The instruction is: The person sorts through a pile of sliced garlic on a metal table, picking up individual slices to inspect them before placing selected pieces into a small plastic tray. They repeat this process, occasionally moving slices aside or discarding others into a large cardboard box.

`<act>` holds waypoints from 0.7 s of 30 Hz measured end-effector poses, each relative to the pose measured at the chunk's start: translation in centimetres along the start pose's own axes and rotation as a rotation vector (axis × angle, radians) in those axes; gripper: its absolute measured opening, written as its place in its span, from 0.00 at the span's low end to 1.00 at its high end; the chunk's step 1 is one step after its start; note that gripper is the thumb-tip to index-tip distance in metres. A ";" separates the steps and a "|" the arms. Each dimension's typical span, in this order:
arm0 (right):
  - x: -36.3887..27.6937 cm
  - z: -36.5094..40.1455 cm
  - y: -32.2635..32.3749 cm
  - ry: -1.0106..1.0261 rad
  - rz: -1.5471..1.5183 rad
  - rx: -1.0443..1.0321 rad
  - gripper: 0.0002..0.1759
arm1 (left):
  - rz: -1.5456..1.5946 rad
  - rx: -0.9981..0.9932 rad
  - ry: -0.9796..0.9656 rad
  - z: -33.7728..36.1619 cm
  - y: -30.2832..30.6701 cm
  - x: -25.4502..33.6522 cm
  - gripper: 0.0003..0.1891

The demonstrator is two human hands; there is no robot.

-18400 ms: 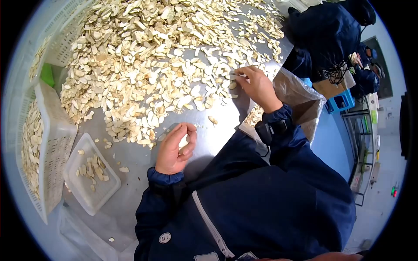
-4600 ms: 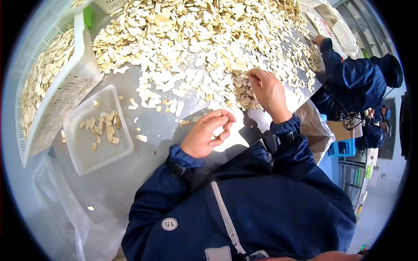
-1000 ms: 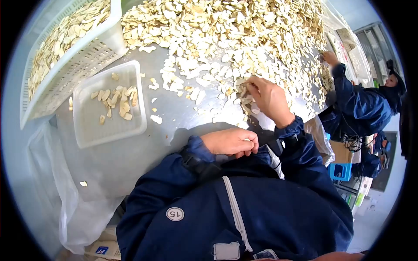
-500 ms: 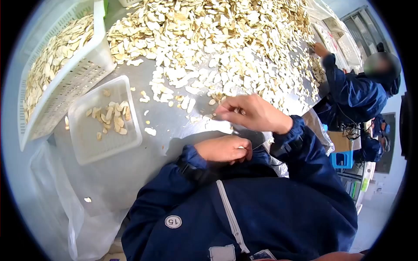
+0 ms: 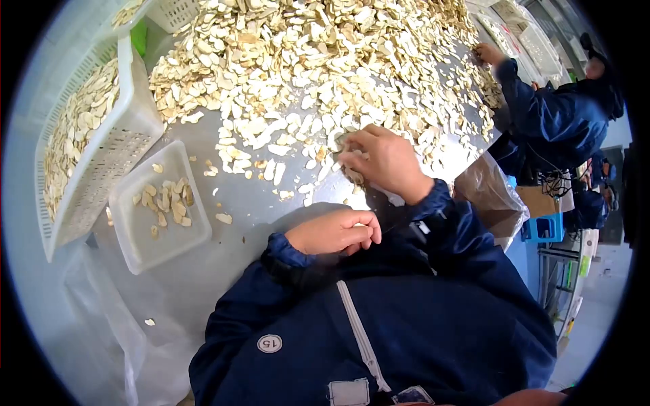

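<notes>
right hand (image 5: 382, 162), fingers closed on pale slices (image 5: 340, 140), left hand (image 5: 335, 231), fingers curled shut

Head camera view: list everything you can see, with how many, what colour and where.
slices: a great many, cream, heaped across the table
table: one, grey metal, under everything
basket: one, white, far left, filled with slices
tray: one, translucent white, beside the basket, a few slices inside
clear bag: one, colourless, lower left
second bag: one, clear, right of the person's sleeve
co-worker: one, dark blue clothing, upper right, a hand on the heap
crate: one, blue, far right
jacket: one, dark blue, badge 15
left hand: curled shut, table's near edge
right hand: fingers bent onto slices at the heap's near edge
</notes>
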State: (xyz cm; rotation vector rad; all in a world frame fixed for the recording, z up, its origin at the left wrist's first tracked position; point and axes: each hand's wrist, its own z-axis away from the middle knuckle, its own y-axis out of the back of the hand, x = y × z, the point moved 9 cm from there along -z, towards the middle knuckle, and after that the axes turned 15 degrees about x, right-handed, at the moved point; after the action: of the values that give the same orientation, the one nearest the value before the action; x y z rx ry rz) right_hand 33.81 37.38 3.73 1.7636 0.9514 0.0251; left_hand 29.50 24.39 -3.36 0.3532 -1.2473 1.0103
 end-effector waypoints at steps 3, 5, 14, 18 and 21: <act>-1.0 -1.0 -1.3 0.100 0.099 0.072 0.11 | -0.009 0.003 -0.006 0.1 0.1 0.0 0.11; 0.1 -1.3 -2.3 0.017 0.115 0.000 0.08 | -0.021 0.008 -0.020 0.0 0.1 0.0 0.12; -2.2 -1.4 -1.8 0.129 0.097 -0.020 0.12 | 0.046 -0.019 -0.113 -0.6 0.0 -0.1 0.13; -1.0 -1.4 -3.4 -0.020 -0.003 -0.152 0.10 | 0.067 0.003 -0.101 -0.3 0.2 -0.1 0.12; 0.1 -1.6 -2.3 -0.120 -0.076 -0.087 0.09 | 0.087 0.004 -0.097 -0.7 0.3 -0.3 0.12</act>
State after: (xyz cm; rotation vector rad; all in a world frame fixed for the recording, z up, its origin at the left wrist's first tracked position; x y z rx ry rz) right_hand 31.86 38.94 2.54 1.6298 0.9153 -0.0860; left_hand 29.71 24.91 -3.99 0.3565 -1.3578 1.0806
